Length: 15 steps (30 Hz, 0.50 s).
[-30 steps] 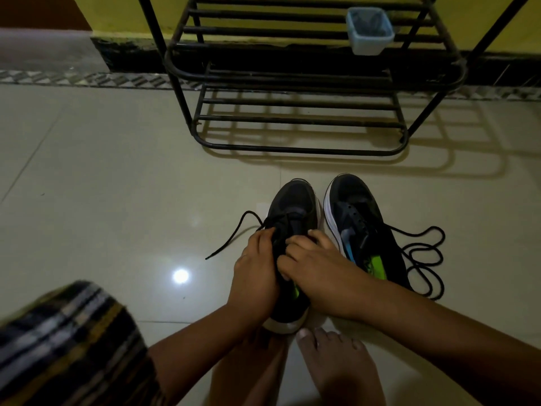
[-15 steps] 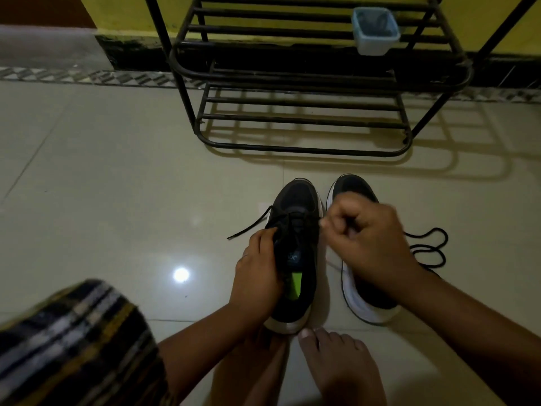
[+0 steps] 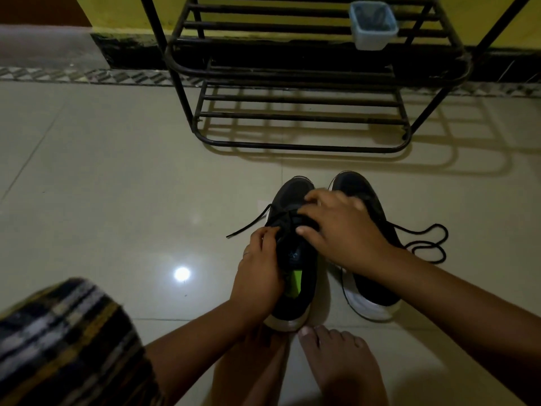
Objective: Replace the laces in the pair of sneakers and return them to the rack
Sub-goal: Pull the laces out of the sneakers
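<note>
Glossy pale floor tiles (image 3: 117, 177) spread before a black metal shoe rack (image 3: 301, 112) holding a small blue tub (image 3: 373, 24). Two black sneakers stood side by side near bare feet. On the left sneaker (image 3: 295, 276), the left hand (image 3: 259, 271) gripped the collar while the right hand (image 3: 342, 227) pinched its black lace (image 3: 248, 227). Beside the right sneaker (image 3: 369, 291) a loose lace (image 3: 430, 244) lay coiled.

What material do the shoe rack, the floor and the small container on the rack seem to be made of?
Shoe rack: likely metal tube painted black, given its thin bent bars.
Floor: glossy ceramic-like tile; it mirrors a lamp and shows joint lines.
Small container: probably pale blue plastic, slightly translucent with a moulded rim.
</note>
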Motion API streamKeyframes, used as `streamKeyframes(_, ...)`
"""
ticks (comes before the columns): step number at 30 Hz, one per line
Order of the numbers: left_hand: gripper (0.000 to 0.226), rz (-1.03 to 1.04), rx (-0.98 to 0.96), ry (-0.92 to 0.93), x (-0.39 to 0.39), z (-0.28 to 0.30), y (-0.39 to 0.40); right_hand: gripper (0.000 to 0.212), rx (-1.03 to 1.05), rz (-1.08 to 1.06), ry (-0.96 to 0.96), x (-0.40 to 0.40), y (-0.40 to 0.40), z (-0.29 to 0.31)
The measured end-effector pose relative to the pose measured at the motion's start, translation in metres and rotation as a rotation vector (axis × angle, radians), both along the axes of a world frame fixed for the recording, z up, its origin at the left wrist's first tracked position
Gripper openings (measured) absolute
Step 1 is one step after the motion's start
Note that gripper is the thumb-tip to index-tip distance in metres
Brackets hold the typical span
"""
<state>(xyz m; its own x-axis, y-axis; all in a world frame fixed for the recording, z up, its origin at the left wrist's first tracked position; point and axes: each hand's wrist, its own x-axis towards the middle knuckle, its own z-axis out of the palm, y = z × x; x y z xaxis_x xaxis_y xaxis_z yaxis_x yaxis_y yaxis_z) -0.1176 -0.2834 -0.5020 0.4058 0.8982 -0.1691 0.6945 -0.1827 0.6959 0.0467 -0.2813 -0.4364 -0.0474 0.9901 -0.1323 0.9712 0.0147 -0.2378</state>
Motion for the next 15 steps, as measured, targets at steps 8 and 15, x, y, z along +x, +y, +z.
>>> streamKeyframes(8,0.056,0.008,-0.034,-0.050,-0.003,-0.004,0.000,0.038,-0.110,0.002,-0.020,-0.015,0.011,-0.015)
streamKeyframes(15,0.052,0.013,-0.024,-0.101,-0.007,-0.005,-0.001,0.015,0.170,-0.085,0.446,-0.006,0.004,-0.036)
